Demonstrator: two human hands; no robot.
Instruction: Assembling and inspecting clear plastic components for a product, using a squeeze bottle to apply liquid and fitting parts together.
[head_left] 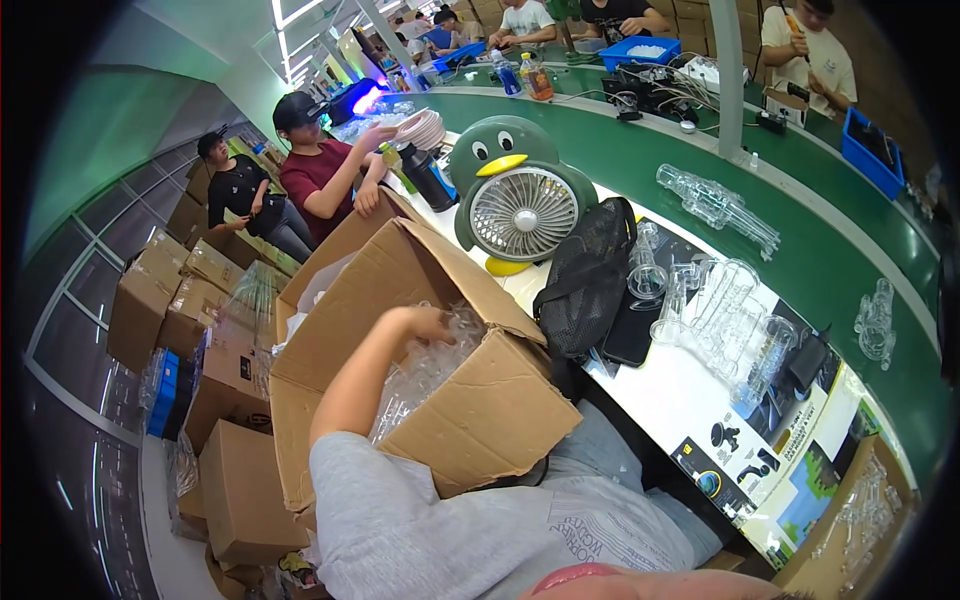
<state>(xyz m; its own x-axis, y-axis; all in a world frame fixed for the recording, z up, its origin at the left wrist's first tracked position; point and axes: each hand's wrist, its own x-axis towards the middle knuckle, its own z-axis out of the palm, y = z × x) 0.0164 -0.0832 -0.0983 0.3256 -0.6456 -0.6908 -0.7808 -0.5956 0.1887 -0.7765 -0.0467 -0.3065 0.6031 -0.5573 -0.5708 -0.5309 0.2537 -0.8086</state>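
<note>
My left hand (425, 322) reaches into an open cardboard box (470, 410) in front of me. Its fingers bend down among a heap of clear plastic parts (405, 390), and the fingertips are lost among them, so their grip does not show. My right hand is out of sight. On the white worktop to the right, several clear plastic assemblies (730, 310) stand close together. Another clear assembly (715, 203) lies on the green belt, with a smaller clear one (877, 325) farther right.
A green penguin-shaped fan (520, 190), a black mesh bag (590, 275) and a dark bottle (428, 178) stand beyond the box. Another carton (850, 530) with clear parts sits at lower right. Stacked cartons (250, 490) fill the left. A person in dark red (320, 180) is nearby.
</note>
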